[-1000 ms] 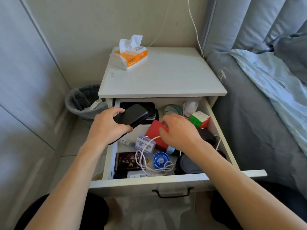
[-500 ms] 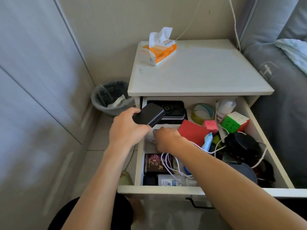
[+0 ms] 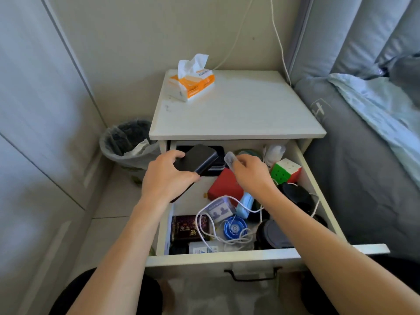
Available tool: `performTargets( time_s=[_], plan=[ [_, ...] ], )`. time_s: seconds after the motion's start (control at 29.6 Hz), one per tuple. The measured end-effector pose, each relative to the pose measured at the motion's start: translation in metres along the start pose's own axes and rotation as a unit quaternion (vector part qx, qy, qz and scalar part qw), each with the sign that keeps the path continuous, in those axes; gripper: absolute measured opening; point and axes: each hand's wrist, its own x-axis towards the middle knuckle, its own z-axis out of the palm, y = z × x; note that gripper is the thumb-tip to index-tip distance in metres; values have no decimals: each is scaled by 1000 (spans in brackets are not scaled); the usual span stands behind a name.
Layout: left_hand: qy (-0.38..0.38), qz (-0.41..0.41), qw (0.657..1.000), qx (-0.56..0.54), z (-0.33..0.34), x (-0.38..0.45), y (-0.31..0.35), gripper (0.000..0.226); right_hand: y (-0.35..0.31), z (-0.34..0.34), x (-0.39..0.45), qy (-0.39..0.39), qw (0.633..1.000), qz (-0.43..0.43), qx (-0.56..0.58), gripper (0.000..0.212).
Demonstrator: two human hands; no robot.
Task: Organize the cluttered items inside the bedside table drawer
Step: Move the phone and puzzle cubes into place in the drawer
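Over the far left of the drawer (image 3: 256, 258), our left hand (image 3: 167, 180) curled round a black case (image 3: 200, 161) while our right hand (image 3: 251, 172) pinched a small clear packet (image 3: 229, 159). We judged each should be set down flat, clear of the cable (image 3: 204, 223).

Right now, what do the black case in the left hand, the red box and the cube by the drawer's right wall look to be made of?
Black case, gripped by the left hand: probably hard plastic, matte, with rounded edges and a dull sheen.
Red box: likely cardboard, matte, with flat faces and sharp corners; plastic is possible.
Cube: glossy plastic, with bright green, white and red tiles and dark seams.
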Motion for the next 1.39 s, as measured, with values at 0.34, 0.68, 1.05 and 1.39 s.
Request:
performTargets(
  time_s=[0.34,0.68,1.05,1.39],
  plan=[
    [-49,14,998,31,20,-11,18,69,28,-45,-36,-27,973,-118,-197,18],
    [-2,-6,997,71,7,-17,2,71,-16,43,-48,-296,874,-236,-305,39],
    [-38,9,993,108,5,-1,-6,72,-30,58,-42,-382,774,-167,-477,36],
    [-16,37,980,195,11,-4,-3,67,-6,26,5,-233,858,-213,-405,48]
  ],
)
